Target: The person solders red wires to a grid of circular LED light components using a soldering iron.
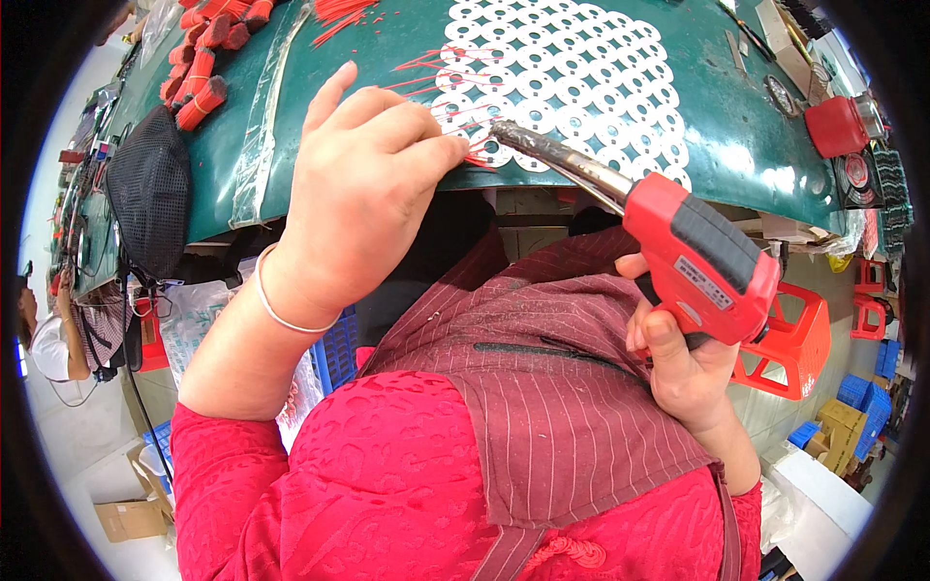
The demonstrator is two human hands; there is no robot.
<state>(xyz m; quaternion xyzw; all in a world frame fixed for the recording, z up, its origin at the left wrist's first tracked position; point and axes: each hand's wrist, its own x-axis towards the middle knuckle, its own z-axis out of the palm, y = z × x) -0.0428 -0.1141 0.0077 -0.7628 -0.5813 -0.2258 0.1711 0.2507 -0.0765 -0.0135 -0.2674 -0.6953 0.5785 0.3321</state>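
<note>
My right hand (683, 363) is wrapped around the handle of a red and black soldering gun (702, 257). Its dark, crusted tip (504, 134) points left, over the nearest row of white ring-shaped circuit boards (572, 82). Close to that tip, my left hand (373, 160) pinches a thin red wire (475, 155) between thumb and forefinger, its little finger raised. The wire's end lies at a board beside the tip; whether they touch I cannot tell. Other red wires (426, 82) stick out leftward from the boards at the left edge of the grid.
Bundles of red wire (201, 92) and loose red wires (339, 15) lie on the green tabletop (257, 145). A black mesh cover (147, 189) stands at the left. A red container (841, 126) sits at the far right, above a red plastic stool (799, 339). Another person (60, 339) is at the far left.
</note>
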